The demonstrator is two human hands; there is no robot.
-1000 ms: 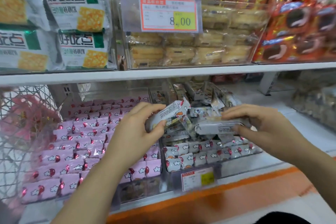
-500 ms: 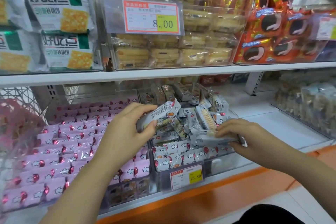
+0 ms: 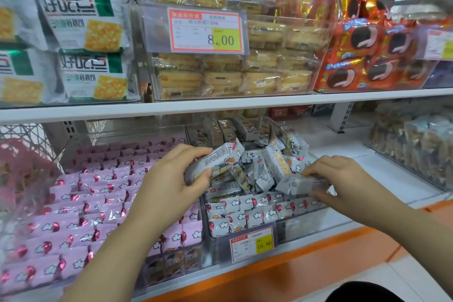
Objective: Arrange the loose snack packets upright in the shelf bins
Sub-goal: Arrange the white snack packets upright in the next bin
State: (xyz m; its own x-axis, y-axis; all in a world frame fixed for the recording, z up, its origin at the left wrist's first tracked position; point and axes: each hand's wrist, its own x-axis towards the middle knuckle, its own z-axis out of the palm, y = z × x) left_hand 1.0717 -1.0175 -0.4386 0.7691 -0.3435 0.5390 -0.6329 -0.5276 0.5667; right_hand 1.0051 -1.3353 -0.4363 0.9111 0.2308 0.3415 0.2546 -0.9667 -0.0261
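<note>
Upper price tag (image 3: pixel 207 33) reads 8.00, lower price tag (image 3: pixel 252 244) 15.80, and green cracker packs (image 3: pixel 81 14) say 好吃点.

Bright even store light; soft blur throughout, edges bowed, glare on plastic

The tilted packet (image 3: pixel 215 163), white with cartoon print, is gripped in the left hand (image 3: pixel 169 184), its far end angled up. The sideways packet (image 3: pixel 304 182), also white, lies level in the right hand (image 3: pixel 343 179) pinch. Between the two grips is a loose pile (image 3: pixel 259 169) of the same packets, lying at all angles. Just below both grips, the upright rows (image 3: pixel 257 213) stand neatly against the clear bin (image 3: pixel 294 228) front.
</note>
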